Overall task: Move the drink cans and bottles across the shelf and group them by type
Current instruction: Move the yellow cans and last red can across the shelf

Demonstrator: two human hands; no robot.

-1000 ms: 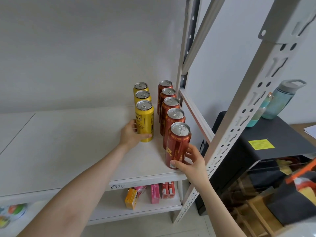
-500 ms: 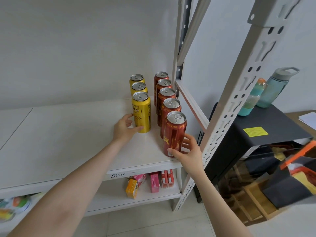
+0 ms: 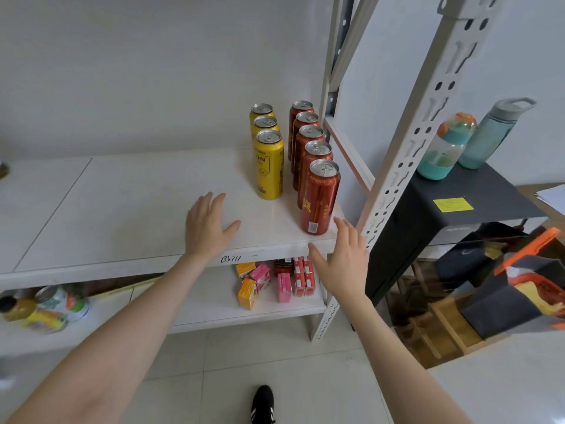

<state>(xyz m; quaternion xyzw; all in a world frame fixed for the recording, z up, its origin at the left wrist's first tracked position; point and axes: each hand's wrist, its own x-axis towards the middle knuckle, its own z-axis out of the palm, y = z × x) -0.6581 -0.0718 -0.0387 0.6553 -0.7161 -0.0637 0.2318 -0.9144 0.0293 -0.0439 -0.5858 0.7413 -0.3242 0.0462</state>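
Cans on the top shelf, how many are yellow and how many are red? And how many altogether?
Yellow cans: 3
Red cans: 5
Total: 8

We note a plain white wall (image 3: 153,71), a pale tiled floor (image 3: 305,377), a white metal shelf (image 3: 122,209), and a dark cabinet (image 3: 495,188) beside its right edge.
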